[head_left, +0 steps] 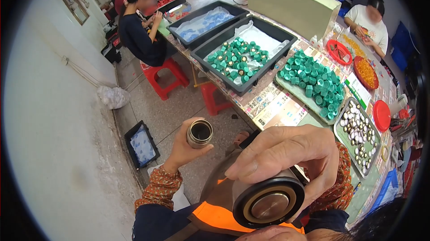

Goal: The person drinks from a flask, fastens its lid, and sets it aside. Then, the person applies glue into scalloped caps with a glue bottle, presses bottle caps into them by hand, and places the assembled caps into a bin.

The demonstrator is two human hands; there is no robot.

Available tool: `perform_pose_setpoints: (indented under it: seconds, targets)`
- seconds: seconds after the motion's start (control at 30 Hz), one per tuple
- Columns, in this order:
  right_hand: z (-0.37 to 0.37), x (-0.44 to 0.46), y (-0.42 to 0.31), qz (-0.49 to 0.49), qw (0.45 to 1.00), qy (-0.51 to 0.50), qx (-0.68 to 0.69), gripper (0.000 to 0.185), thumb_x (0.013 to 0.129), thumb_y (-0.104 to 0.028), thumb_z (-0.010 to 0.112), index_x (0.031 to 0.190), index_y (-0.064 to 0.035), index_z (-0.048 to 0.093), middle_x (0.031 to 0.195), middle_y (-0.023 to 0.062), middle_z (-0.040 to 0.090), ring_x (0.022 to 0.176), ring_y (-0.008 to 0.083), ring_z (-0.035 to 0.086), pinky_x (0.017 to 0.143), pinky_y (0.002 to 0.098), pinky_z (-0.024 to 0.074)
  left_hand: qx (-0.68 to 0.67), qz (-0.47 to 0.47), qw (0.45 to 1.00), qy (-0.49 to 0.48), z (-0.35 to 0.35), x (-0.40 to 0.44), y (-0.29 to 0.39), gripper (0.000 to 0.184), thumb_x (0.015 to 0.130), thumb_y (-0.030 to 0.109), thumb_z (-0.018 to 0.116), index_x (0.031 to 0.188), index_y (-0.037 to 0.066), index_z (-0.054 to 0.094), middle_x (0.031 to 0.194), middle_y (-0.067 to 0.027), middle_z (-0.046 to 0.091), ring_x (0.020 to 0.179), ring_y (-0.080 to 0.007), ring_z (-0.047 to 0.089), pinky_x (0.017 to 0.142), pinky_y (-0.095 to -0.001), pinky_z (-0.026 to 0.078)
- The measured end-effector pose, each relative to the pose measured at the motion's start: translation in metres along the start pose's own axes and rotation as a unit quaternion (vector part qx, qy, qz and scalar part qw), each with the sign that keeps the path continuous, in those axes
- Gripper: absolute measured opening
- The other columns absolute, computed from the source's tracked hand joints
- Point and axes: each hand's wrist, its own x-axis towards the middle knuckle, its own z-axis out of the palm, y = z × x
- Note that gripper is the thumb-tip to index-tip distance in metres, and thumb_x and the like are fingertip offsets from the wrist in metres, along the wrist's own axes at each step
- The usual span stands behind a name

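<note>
My left hand is wrapped round a small metal flask lid, its round opening facing up and dark inside. Close to the camera, my right hand grips a thermos flask from above and the side. The flask is tipped so that its base, with a black ring and metallic centre, faces the camera; its other end is hidden, near my face. Patterned cuffs cover both wrists.
Green caps fill a tray and lie in a black bin on the worktable. Another tray holds small round pieces. A red stool stands beside a seated person; another person works across the table. A floor bin sits near the wall.
</note>
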Motion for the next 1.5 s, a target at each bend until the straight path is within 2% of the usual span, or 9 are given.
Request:
perform_pose_setpoints:
  seconds: [0.33,0.53,0.63,0.73,1.03,1.2,1.23,1.37,1.5]
  targets:
    - [-0.002,0.02,-0.031,-0.01,0.994,-0.078,-0.071,0.06,0.087,-0.028,0.083,0.123,0.0171,0.065,0.122,0.0393,0.064,0.109,0.0429,0.069,0.093,0.0426,0.056,0.011,-0.028,0.999,-0.009,-0.003,0.0,0.013,0.076,0.072,0.011,0.092,0.136,0.008,0.051,0.125,-0.0077,0.064,0.116,-0.0192,0.063,0.102,-0.0362,0.05]
    - [-0.019,0.04,-0.044,-0.046,0.973,-0.196,-0.11,0.056,0.091,-0.029,0.079,0.122,0.0167,0.066,0.123,0.04,0.063,0.11,0.0427,0.069,0.094,0.0431,0.0562,-0.022,-0.033,0.999,-0.008,-0.005,-0.002,0.011,0.076,0.072,0.012,0.092,0.136,0.01,0.052,0.126,-0.0074,0.063,0.117,-0.0194,0.063,0.101,-0.0363,0.051]
    - [-0.007,0.045,-0.058,-0.048,0.975,-0.168,-0.137,0.055,0.093,-0.03,0.078,0.122,0.0159,0.067,0.122,0.0395,0.064,0.11,0.042,0.07,0.094,0.043,0.0563,-0.062,-0.066,0.996,-0.009,-0.006,-0.005,0.006,0.076,0.072,0.013,0.093,0.136,0.01,0.051,0.125,-0.0074,0.063,0.117,-0.0194,0.063,0.101,-0.0365,0.051]
    - [0.006,0.05,-0.074,-0.052,0.975,-0.142,-0.165,0.055,0.094,-0.031,0.077,0.122,0.0153,0.067,0.122,0.0388,0.064,0.109,0.0414,0.07,0.094,0.0429,0.0565,-0.003,0.015,1.0,-0.004,-0.008,-0.001,0.015,0.076,0.072,0.013,0.093,0.136,0.011,0.051,0.125,-0.0074,0.063,0.117,-0.0193,0.063,0.101,-0.0365,0.051]
    - [0.001,0.048,-0.07,-0.039,0.982,-0.123,-0.141,0.056,0.089,-0.028,0.082,0.12,0.016,0.067,0.119,0.039,0.064,0.106,0.0414,0.071,0.091,0.0423,0.0582,0.01,0.043,0.999,-0.013,-0.005,0.005,0.004,0.077,0.071,0.011,0.093,0.136,0.01,0.051,0.128,-0.0076,0.062,0.118,-0.0194,0.062,0.102,-0.0358,0.05]
    - [-0.005,0.017,-0.026,0.021,0.999,-0.04,0.021,0.08,0.069,-0.014,0.096,0.132,0.0151,0.057,0.126,0.0383,0.06,0.112,0.0408,0.068,0.093,0.043,0.0581,0.013,0.028,0.999,-0.013,-0.006,0.002,0.022,0.079,0.07,0.009,0.093,0.137,0.007,0.052,0.128,-0.0083,0.062,0.118,-0.0188,0.062,0.102,-0.0347,0.05]
    - [0.003,0.001,-0.014,0.059,0.994,0.028,0.093,0.083,0.066,-0.012,0.097,0.134,0.0148,0.056,0.128,0.0375,0.059,0.114,0.04,0.068,0.094,0.0431,0.0579,0.02,0.03,0.999,-0.014,-0.007,0.002,0.026,0.079,0.07,0.009,0.093,0.137,0.007,0.052,0.128,-0.0082,0.062,0.118,-0.0187,0.062,0.102,-0.0344,0.05]
    - [0.0,-0.041,0.025,0.216,0.945,0.195,0.147,0.096,0.059,-0.008,0.099,0.14,0.0084,0.05,0.137,0.0255,0.059,0.124,0.0288,0.062,0.107,0.0404,0.0497,0.021,0.008,0.999,-0.027,-0.004,-0.001,0.021,0.079,0.069,0.01,0.094,0.136,0.007,0.054,0.126,-0.0081,0.064,0.117,-0.0198,0.064,0.101,-0.0348,0.051]
    - [-0.006,-0.076,0.076,0.278,0.92,0.256,0.109,0.084,0.069,-0.001,0.091,0.143,0.0002,0.05,0.138,0.0097,0.059,0.128,0.0206,0.057,0.108,0.0372,0.0477,0.037,-0.013,0.998,-0.052,-0.003,0.001,0.02,0.077,0.067,0.011,0.094,0.135,0.009,0.056,0.124,-0.0087,0.065,0.115,-0.0215,0.066,0.099,-0.0353,0.052]
